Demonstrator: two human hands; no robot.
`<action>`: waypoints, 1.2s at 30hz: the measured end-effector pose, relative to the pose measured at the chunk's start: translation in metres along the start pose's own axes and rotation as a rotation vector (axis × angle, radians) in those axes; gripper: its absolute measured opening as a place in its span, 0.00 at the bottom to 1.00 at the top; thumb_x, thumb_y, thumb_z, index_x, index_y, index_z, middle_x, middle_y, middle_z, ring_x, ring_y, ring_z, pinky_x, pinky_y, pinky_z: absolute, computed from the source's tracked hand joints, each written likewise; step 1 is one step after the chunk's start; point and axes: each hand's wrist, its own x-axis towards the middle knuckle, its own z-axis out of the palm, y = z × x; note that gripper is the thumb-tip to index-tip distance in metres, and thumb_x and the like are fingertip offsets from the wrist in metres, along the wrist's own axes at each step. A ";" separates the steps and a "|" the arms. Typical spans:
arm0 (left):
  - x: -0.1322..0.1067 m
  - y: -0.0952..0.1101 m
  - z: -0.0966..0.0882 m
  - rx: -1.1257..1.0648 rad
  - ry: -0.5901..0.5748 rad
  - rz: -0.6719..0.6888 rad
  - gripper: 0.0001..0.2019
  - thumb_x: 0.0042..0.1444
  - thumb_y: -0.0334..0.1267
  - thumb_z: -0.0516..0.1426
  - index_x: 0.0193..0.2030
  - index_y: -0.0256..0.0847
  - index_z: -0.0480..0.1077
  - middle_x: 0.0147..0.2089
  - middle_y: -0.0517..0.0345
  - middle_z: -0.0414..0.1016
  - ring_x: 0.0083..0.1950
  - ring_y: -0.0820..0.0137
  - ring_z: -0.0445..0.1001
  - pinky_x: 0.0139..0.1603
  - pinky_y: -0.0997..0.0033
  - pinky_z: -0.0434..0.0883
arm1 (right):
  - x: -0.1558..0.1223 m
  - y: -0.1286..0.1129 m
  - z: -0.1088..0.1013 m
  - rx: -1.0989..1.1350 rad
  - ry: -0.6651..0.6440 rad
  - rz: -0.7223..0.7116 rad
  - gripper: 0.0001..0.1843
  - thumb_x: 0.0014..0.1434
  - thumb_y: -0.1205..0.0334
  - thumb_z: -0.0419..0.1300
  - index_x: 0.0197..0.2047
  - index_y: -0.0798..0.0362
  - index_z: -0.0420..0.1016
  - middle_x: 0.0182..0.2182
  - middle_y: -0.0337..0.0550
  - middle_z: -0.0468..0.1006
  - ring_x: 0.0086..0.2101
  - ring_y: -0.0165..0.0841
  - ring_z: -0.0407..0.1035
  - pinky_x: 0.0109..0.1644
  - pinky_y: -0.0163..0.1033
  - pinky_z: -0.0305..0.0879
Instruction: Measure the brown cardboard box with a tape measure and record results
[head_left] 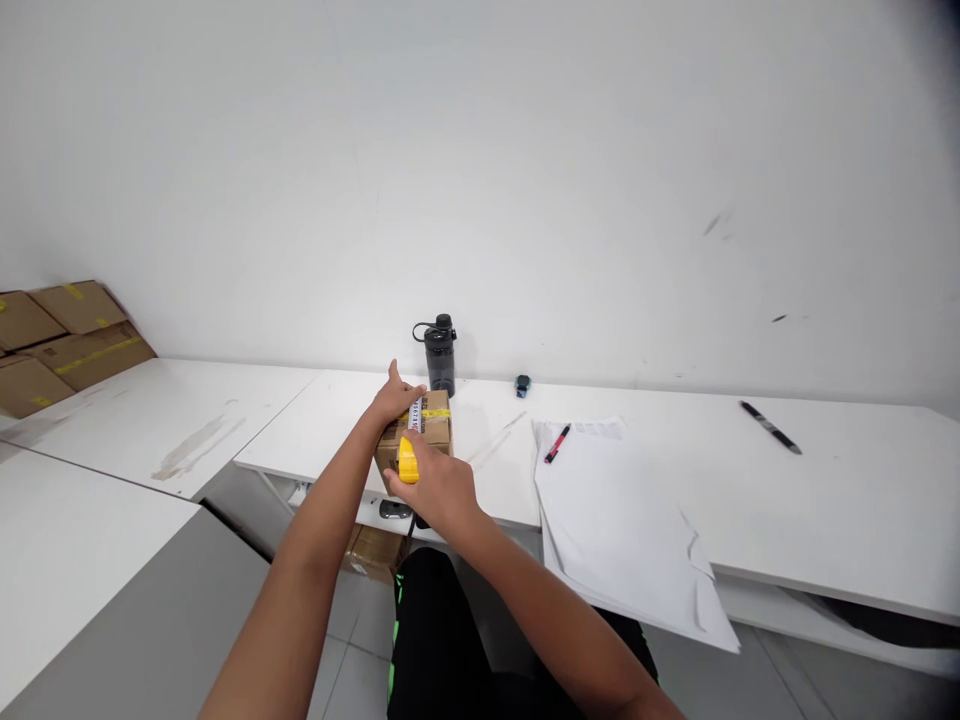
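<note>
A small cardboard box [435, 428] with yellow tape and a white barcode label stands on the white table [825, 500] in front of me. My left hand [395, 398] rests on the box's top left edge, thumb raised, fingers curled over the far side. My right hand [435, 488] is closed around a yellow handheld device [407, 461], held against the near face of the box. A black cord hangs down below that hand.
A black water bottle [440, 355] stands behind the box by the wall. White paper sheets [615, 510] with a red pen [557, 443] lie to the right, overhanging the edge. A black pen [770, 427] lies far right. Cardboard boxes [60, 340] are stacked far left.
</note>
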 end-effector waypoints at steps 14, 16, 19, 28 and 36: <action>0.002 0.005 0.001 -0.004 0.002 -0.006 0.56 0.53 0.48 0.60 0.71 0.45 0.18 0.50 0.49 0.74 0.41 0.66 0.76 0.40 0.67 0.71 | 0.000 0.000 -0.003 -0.005 -0.006 0.005 0.31 0.58 0.44 0.55 0.62 0.46 0.61 0.41 0.43 0.81 0.35 0.38 0.76 0.36 0.38 0.66; 0.002 0.005 0.001 0.004 0.023 -0.001 0.55 0.52 0.48 0.61 0.71 0.47 0.21 0.52 0.48 0.72 0.41 0.66 0.75 0.41 0.67 0.71 | 0.001 0.001 -0.003 0.001 -0.009 0.008 0.31 0.58 0.44 0.55 0.62 0.46 0.60 0.42 0.43 0.81 0.36 0.38 0.76 0.36 0.38 0.66; 0.003 0.002 0.001 0.007 0.033 0.010 0.52 0.52 0.50 0.60 0.72 0.49 0.26 0.54 0.49 0.70 0.41 0.67 0.75 0.41 0.68 0.71 | 0.002 0.001 -0.003 0.019 -0.006 0.014 0.31 0.58 0.44 0.56 0.62 0.45 0.61 0.42 0.43 0.81 0.36 0.38 0.76 0.36 0.38 0.66; -0.006 0.009 0.000 -0.005 0.031 0.048 0.40 0.55 0.57 0.55 0.69 0.42 0.46 0.49 0.50 0.71 0.43 0.65 0.74 0.43 0.67 0.71 | -0.004 0.001 0.011 -0.050 0.032 -0.027 0.31 0.58 0.44 0.55 0.62 0.46 0.62 0.38 0.43 0.81 0.33 0.38 0.76 0.35 0.37 0.65; -0.010 0.016 0.000 0.018 0.237 0.112 0.22 0.57 0.54 0.54 0.49 0.39 0.67 0.52 0.48 0.70 0.52 0.63 0.70 0.51 0.65 0.68 | -0.015 0.011 0.037 -0.053 0.172 -0.058 0.29 0.59 0.47 0.55 0.62 0.47 0.64 0.36 0.44 0.79 0.32 0.36 0.74 0.36 0.36 0.66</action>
